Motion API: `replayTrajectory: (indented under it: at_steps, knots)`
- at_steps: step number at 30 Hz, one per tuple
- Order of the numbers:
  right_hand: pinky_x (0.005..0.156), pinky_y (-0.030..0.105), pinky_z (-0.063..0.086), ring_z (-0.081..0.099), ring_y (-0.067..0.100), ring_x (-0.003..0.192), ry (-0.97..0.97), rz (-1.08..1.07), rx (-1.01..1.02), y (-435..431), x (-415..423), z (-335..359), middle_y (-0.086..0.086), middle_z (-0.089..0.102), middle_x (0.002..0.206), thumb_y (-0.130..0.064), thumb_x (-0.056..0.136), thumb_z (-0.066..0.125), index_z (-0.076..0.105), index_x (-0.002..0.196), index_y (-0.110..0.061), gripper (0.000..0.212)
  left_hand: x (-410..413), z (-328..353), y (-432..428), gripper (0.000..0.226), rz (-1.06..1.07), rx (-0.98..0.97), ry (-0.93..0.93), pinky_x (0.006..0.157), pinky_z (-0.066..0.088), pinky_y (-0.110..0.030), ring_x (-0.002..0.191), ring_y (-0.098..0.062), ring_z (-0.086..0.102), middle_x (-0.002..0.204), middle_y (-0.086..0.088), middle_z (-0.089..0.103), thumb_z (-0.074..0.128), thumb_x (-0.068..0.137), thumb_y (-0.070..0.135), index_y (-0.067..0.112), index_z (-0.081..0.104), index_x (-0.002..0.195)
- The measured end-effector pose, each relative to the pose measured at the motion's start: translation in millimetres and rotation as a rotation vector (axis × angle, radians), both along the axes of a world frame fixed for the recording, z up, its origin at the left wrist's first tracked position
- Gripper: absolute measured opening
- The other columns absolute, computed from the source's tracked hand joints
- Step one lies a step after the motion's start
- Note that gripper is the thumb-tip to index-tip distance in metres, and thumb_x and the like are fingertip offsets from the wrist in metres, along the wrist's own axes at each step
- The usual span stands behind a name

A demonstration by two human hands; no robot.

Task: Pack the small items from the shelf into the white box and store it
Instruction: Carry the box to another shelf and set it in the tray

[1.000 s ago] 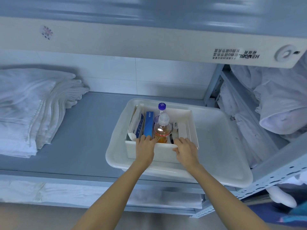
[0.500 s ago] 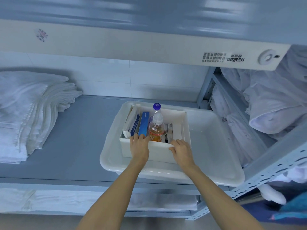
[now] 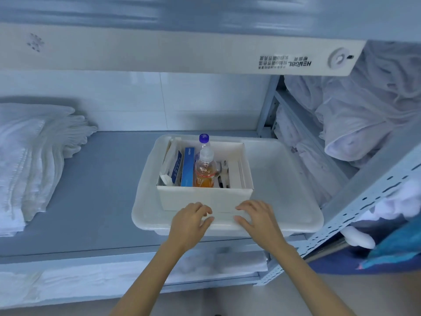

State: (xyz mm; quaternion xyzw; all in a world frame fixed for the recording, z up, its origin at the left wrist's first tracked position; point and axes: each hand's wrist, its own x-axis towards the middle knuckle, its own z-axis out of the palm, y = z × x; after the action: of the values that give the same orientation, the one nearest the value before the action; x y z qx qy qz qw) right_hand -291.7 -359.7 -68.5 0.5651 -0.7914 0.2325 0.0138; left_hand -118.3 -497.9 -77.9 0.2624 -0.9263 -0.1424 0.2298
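Both gripped nothing: left hand (image 3: pixel 189 222) and right hand (image 3: pixel 257 221), fingers loosely bent, at near rim of tray (image 3: pixel 296 215); white box (image 3: pixel 205 199) sat inside.

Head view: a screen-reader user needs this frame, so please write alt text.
A left hand and a right hand, both bare, are at the near rim of a white tray on a grey shelf. In the tray stands an open white box packed with a bottle of orange liquid, a blue carton and other small items. Folded white linen lies to the left.

HENGBL, upside down, on white panel (image 3: pixel 159 50); blue box (image 3: pixel 188 167) lettering illegible.
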Motion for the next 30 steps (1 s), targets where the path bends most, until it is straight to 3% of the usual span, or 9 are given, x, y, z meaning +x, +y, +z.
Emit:
replayTrajectory:
  at_steps: [3, 5, 11, 15, 20, 23, 26, 30]
  knots:
    - [0.086, 0.034, 0.038, 0.059, 0.016, 0.096, 0.039, -0.02, 0.117, 22.8, 8.9, -8.1, -0.008, 0.066, 0.105, -0.075, 0.081, 0.013, 0.065, 0.108, -0.027, 0.076, 4.5, -8.8, 8.3, 0.049, -0.075, -0.012, -0.035, 0.057, 0.044, -0.025, 0.071, -0.014, 0.062, 0.087, 0.008, 0.067, 0.033, 0.087, 0.057, 0.023, 0.068, 0.094]
    - [0.085, 0.033, 0.038, 0.06, 0.017, 0.093, 0.049, -0.039, 0.106, 26.8, 12.7, -11.7, -0.008, 0.066, 0.104, -0.074, 0.082, 0.01, 0.065, 0.11, -0.027, 0.077, 7.2, -12.0, 9.0, 0.05, -0.086, -0.045, -0.019, 0.053, 0.044, -0.027, 0.064, -0.016, 0.062, 0.083, 0.007, 0.067, 0.034, 0.085, 0.057, 0.022, 0.069, 0.092]
    - [0.08, 0.024, 0.018, 0.051, 0.011, 0.099, -0.145, -0.055, 0.098, 21.9, 8.3, -8.8, -0.012, 0.061, 0.104, -0.083, 0.073, 0.011, 0.063, 0.106, -0.029, 0.082, 4.0, -8.9, 15.7, 0.046, -0.05, -0.062, -0.004, 0.053, 0.046, -0.031, 0.059, -0.02, 0.063, 0.072, 0.004, 0.07, 0.039, 0.085, 0.052, 0.019, 0.071, 0.085]
    - [0.078, 0.024, 0.017, 0.05, 0.009, 0.098, -0.172, -0.034, 0.08, 26.3, -0.1, -5.3, -0.011, 0.061, 0.103, -0.083, 0.072, 0.015, 0.063, 0.105, -0.027, 0.081, -1.0, -8.6, 23.7, 0.03, -0.035, -0.048, -0.014, 0.055, 0.045, -0.03, 0.059, -0.022, 0.062, 0.072, 0.0, 0.07, 0.057, 0.082, 0.042, 0.016, 0.071, 0.084]
    - [0.078, 0.026, 0.019, 0.05, 0.011, 0.095, -0.152, -0.031, 0.071, 25.4, -1.9, -8.3, -0.01, 0.062, 0.103, -0.082, 0.073, 0.019, 0.064, 0.104, -0.027, 0.077, -1.4, -8.1, 24.2, 0.028, -0.02, -0.031, -0.029, 0.056, 0.046, -0.033, 0.061, -0.023, 0.063, 0.073, -0.001, 0.07, 0.058, 0.081, 0.04, 0.016, 0.071, 0.085]
    - [0.078, 0.027, 0.019, 0.052, 0.014, 0.095, -0.143, -0.038, 0.057, 24.5, -3.3, -10.5, -0.009, 0.062, 0.101, -0.07, 0.076, 0.033, 0.065, 0.103, -0.026, 0.061, -2.5, -9.3, 23.4, 0.026, -0.023, -0.007, -0.01, 0.065, 0.044, -0.035, 0.071, -0.027, 0.065, 0.083, -0.005, 0.072, 0.064, 0.084, 0.036, 0.013, 0.071, 0.093]
    - [0.078, 0.026, 0.018, 0.051, 0.012, 0.093, -0.147, -0.023, 0.03, 26.9, -3.5, -13.4, -0.009, 0.062, 0.098, -0.072, 0.077, 0.034, 0.065, 0.102, -0.026, 0.061, -2.3, -10.9, 26.9, 0.028, -0.015, 0.047, -0.022, 0.074, 0.043, -0.035, 0.081, -0.027, 0.064, 0.092, -0.006, 0.072, 0.063, 0.085, 0.036, 0.013, 0.071, 0.101]
    - [0.079, 0.025, 0.02, 0.052, 0.012, 0.093, -0.136, -0.006, 0.027, 33.0, -5.7, -14.9, -0.01, 0.062, 0.095, -0.067, 0.078, 0.038, 0.065, 0.1, -0.027, 0.053, 1.6, -16.0, 38.9, 0.024, 0.036, 0.0, -0.011, 0.066, 0.049, -0.037, 0.07, -0.025, 0.066, 0.081, -0.004, 0.072, 0.068, 0.08, 0.036, 0.015, 0.073, 0.09]
